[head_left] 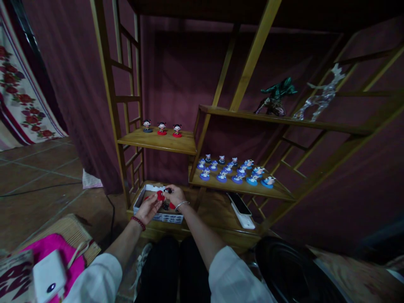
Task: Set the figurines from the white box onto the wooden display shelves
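Observation:
Above an open cardboard box [167,217], both of my hands are close together. My left hand [149,208] pinches a round red base [160,195] between thumb and fingers. In my right hand [176,196] is a small figurine [168,190] with black on it, mostly covered by the fingers; whether it touches the red base I cannot tell. More red and dark pieces lie inside the box. On the shelf board [158,142] above stand three small dolls with black hair buns, one doll [147,126] on a dark base and a second doll [162,128] on a red one.
Rows of small purple and blue figurines [221,175] fill the lower right shelf. Below them lies a phone [240,204] on a white object. A green statue [277,97] and a clear deer figure [322,99] stand higher up. A black round seat [290,269] is at my right.

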### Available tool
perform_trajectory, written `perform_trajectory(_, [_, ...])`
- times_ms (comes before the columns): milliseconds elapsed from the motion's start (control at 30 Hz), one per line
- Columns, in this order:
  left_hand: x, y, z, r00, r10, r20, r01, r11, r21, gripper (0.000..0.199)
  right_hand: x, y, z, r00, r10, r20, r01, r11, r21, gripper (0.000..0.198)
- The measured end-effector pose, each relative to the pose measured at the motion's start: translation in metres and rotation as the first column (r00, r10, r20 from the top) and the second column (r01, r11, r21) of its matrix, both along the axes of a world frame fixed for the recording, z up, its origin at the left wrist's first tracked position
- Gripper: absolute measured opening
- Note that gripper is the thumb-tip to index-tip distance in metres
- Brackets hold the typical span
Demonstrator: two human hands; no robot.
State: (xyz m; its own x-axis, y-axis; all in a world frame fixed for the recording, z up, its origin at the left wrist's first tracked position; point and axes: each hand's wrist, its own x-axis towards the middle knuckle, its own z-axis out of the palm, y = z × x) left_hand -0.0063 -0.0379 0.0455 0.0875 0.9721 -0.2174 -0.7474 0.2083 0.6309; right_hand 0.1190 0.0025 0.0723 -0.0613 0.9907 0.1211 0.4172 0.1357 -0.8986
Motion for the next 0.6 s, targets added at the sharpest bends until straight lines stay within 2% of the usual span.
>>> perform_trajectory(233, [0.0002, -0.0029, 0.004, 1.0, 0.005, 0.012, -0.005, 1.0, -0.017, 0.011, 0.0036, -0.0016, 0.0031, 0.996, -0.035, 0.08, 0.033, 0.999, 0.018, 0.029])
perform_trajectory(600, [0.0005, 0.0006, 0.0005, 0.998, 0.041, 0.041, -0.041, 0.999, -0.021, 0.013, 0.0021, 0.0001, -0.0037, 1.0, 0.012, -0.021, -0.012, 1.0, -0.011, 0.023])
